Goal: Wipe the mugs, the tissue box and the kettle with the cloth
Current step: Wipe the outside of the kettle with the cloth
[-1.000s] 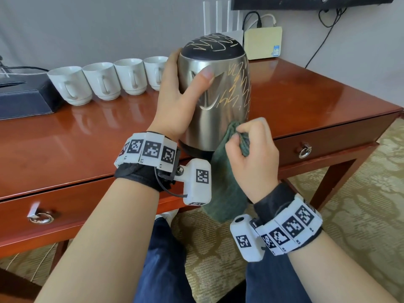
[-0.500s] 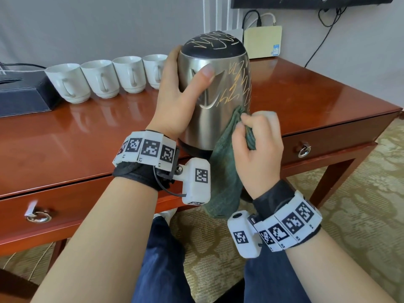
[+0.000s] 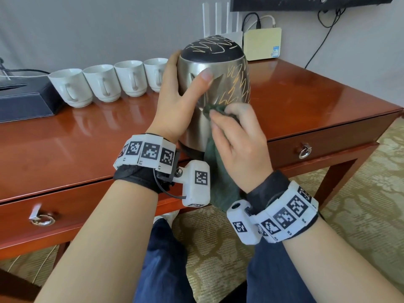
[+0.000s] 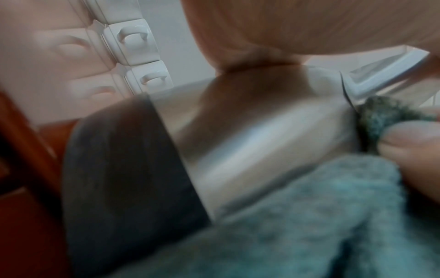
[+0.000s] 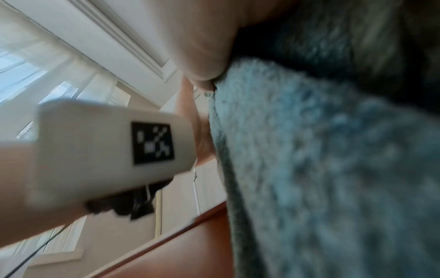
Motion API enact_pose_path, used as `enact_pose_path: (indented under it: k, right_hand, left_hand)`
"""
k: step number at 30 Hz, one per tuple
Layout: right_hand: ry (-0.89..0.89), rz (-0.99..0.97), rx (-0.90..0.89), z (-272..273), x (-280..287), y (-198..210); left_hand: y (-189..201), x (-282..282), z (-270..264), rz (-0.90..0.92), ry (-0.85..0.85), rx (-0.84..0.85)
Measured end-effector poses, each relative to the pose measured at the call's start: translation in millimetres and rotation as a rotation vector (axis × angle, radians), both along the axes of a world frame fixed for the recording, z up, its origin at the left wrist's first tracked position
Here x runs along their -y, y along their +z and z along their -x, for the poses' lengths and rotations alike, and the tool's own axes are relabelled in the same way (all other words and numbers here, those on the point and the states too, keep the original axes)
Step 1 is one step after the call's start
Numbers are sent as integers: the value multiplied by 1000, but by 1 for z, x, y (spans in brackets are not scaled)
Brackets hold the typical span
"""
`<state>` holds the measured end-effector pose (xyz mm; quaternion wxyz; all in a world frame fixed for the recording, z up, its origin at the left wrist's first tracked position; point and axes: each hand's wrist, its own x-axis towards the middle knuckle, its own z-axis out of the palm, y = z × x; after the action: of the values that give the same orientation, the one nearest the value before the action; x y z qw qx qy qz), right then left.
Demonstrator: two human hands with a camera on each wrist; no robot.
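Note:
A steel kettle (image 3: pixel 227 84) with a black lid and yellow scribbles stands near the front edge of the wooden desk (image 3: pixel 65 145). My left hand (image 3: pixel 181 99) grips its left side, thumb across the front. My right hand (image 3: pixel 236 136) holds a green cloth (image 3: pixel 218 169) bunched against the kettle's lower front; the rest of the cloth hangs below the desk edge. In the left wrist view the kettle wall (image 4: pixel 250 141) and cloth (image 4: pixel 321 216) fill the frame. Several white mugs (image 3: pixel 102 83) line the back left, beside a dark tissue box (image 3: pixel 24 101).
A cream box (image 3: pixel 262 43) and a white router (image 3: pixel 220 18) with cables sit at the desk's back edge by the wall. Two drawers with ring pulls (image 3: pixel 304 151) face me. Patterned carpet (image 3: pixel 360 182) lies to the right, and my knees are under the desk.
My right hand has slid the cloth upward along the kettle's front, from its base to mid-height. The left hand has kept its grip on the kettle.

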<state>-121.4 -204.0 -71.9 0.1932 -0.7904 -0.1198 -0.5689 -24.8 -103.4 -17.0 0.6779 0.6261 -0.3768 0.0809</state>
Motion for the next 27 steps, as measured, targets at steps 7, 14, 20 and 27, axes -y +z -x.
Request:
enact_pose_path:
  k: [7, 14, 20, 27]
  right_hand:
    - [-70, -227, 75, 6, 9, 5]
    - [-45, -84, 50, 3, -3, -1]
    - [-78, -288, 125, 1, 13, 21]
    - [-55, -222, 31, 6, 0, 2]
  left_hand:
    - [-1, 2, -1, 25, -17, -28]
    - [-2, 2, -3, 12, -7, -12]
    - [-3, 1, -4, 10, -4, -14]
    - [0, 3, -1, 4, 7, -12]
